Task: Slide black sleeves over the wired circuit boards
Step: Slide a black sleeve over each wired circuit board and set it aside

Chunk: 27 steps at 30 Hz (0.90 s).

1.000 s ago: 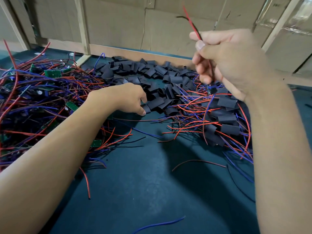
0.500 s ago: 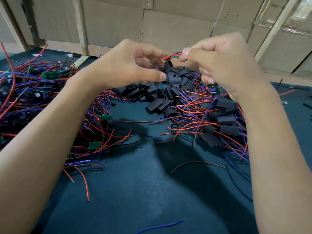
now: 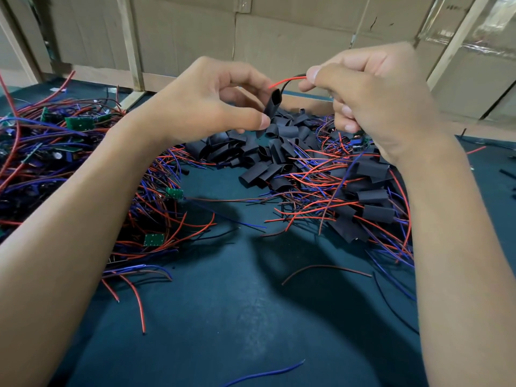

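My left hand [image 3: 212, 101] pinches a black sleeve [image 3: 272, 105] between thumb and fingers, its open end tilted up. My right hand [image 3: 374, 99] pinches the red and black wires [image 3: 287, 79] of a circuit board, and their tips point into the sleeve's mouth. The board itself [image 3: 360, 142] peeks out below my right palm, mostly hidden. A heap of loose black sleeves [image 3: 268, 152] lies on the table behind my hands.
A tangle of wired green boards [image 3: 78, 122] with red and blue wires fills the left of the dark table [image 3: 223, 317]. Sleeved boards with wires [image 3: 374, 196] lie at the right. Loose wire offcuts lie near the front. Cardboard walls stand behind.
My left hand lifted a sleeve out of the heap and brought it up to my right hand. The right hand turned the wire ends down toward the sleeve's opening.
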Each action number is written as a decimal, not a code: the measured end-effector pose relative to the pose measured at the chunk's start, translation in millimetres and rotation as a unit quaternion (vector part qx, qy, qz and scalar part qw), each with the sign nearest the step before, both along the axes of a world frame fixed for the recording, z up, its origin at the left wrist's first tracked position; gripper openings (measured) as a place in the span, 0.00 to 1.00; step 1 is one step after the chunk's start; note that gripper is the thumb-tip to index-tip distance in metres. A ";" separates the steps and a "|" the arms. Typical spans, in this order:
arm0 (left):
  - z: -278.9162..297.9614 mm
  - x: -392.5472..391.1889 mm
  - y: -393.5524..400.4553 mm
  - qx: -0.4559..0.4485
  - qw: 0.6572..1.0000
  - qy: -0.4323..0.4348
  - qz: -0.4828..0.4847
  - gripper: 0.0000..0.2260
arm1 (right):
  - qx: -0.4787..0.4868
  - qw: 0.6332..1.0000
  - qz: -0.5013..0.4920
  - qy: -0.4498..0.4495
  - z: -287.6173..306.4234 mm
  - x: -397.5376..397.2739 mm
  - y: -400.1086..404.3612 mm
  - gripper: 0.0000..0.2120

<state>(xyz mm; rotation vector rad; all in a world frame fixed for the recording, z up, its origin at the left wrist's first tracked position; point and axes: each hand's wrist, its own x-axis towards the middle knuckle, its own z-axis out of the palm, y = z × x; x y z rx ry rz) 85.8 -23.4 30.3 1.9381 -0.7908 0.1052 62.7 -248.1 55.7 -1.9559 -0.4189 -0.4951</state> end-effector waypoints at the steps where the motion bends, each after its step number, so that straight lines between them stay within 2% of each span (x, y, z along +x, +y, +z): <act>1: 0.2 0.3 -0.3 0.002 1.000 0.001 -0.001 0.14 | 0.012 1.000 0.012 0.008 1.1 -0.3 0.6 0.09; 5: -0.5 0.9 0.1 0.002 1.000 0.013 -0.004 0.14 | 0.065 0.995 0.056 0.040 6.3 -2.4 -2.1 0.09; 10: 0.2 0.3 0.9 -0.002 1.000 -0.006 -0.020 0.16 | 0.030 0.992 0.071 0.097 3.0 -1.9 -5.3 0.09; 13: 1.2 -0.8 1.7 -0.004 0.999 -0.007 -0.034 0.17 | 0.010 0.993 0.057 0.100 1.3 -1.0 -5.7 0.09; 21: 1.0 -0.5 2.9 -0.001 0.998 0.003 -0.055 0.17 | -0.016 0.998 0.024 0.049 2.7 -1.3 -9.2 0.08; 24: 0.5 0.2 3.0 0.013 0.999 0.007 -0.048 0.18 | -0.066 0.998 0.003 -0.011 1.1 -2.6 -9.7 0.07; 27: 0.4 0.2 0.3 0.017 0.999 0.011 -0.028 0.16 | -0.157 0.985 -0.015 -0.077 -2.6 -2.5 -7.0 0.05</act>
